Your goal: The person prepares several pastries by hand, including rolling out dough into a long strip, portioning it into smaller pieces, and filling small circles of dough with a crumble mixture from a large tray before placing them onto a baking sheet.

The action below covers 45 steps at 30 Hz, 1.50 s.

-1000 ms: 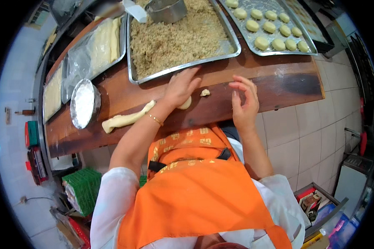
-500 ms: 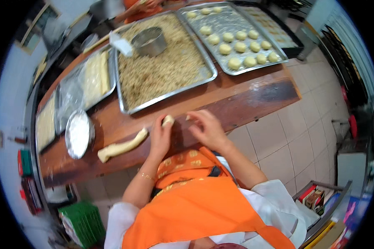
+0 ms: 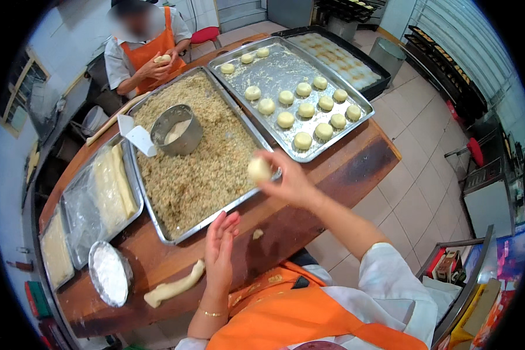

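Note:
My right hand [image 3: 290, 182] is closed on a pale round dough ball [image 3: 259, 170], held up over the near right corner of the crumbly filling tray [image 3: 175, 238]. My left hand [image 3: 220, 242] hovers above the wooden table by the near edge, fingers stretched out and nothing in them. Beside it lies a rope of dough [image 3: 176, 286]. A small scrap of dough [image 3: 258, 234] rests on the wood between my hands. Beyond my right hand, a metal tray [image 3: 274, 129] carries several round dough balls [image 3: 285, 120].
A round metal container [image 3: 186, 140] and white scraper [image 3: 136, 136] sit in the filling. Left stand a bowl of white powder [image 3: 109, 274] and trays of dough sheets [image 3: 106, 189]. A dark pan [image 3: 338, 58] stands behind. Across the table a co-worker [image 3: 149, 52] holds dough.
My right hand has risen from the table edge toward the trays with the dough ball. My left hand, earlier around a dough piece, is now empty with fingers extended. The view has tilted up.

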{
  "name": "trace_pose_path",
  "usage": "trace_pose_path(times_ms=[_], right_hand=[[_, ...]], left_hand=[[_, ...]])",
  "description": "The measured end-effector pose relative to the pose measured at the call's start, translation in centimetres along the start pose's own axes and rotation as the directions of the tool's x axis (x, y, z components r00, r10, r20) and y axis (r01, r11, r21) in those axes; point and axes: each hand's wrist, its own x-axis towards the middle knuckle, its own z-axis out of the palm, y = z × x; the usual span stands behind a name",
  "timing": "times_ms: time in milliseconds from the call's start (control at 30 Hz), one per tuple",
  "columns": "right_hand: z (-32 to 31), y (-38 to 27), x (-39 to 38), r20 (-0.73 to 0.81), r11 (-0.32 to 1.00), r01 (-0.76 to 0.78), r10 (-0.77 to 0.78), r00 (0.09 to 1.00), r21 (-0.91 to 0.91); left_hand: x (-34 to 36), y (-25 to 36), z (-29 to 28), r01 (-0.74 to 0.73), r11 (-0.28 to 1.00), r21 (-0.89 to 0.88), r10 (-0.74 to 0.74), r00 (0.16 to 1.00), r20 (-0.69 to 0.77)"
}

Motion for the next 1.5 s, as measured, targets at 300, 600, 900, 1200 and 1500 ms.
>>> trace_pose_path(times_ms=[300, 600, 900, 1200, 1500], right_hand=[[-9.6, 14.6, 19.7, -0.219, 0.838, -0.1, -0.024, 0.975, -0.537], [-10.2, 20.4, 25.5, -0.296, 0.674, -0.07, -0.226, 0.928, -0.735], [-6.3, -2.3, 8.2, -0.332, 0.807, 0.485, -0.583, 0.741, -0.336], [11.3, -4.4, -7.5, 0.237, 0.96, 0.205, -0.158, 0.959, -0.19], [21.1, -7.5, -8.0, 0.554, 0.838, 0.481, -0.28, 0.784, -0.258]], left_hand=[[1.8, 1.8, -2.5, -0.125, 0.909, 0.399, 0.228, 0.948, -0.222], [2.5, 1.5, -5.6, -0.079, 0.872, 0.483, 0.27, 0.901, -0.339], [0.3, 0.9, -7.8, -0.107, 0.874, 0.474, 0.359, 0.798, -0.484], [-8.5, 2.2, -15.3, 0.011, 0.533, 0.846, 0.357, 0.904, -0.236], [-13.8, -2.2, -15.7, 0.094, 0.122, 0.988, 0.267, 0.956, -0.124]])
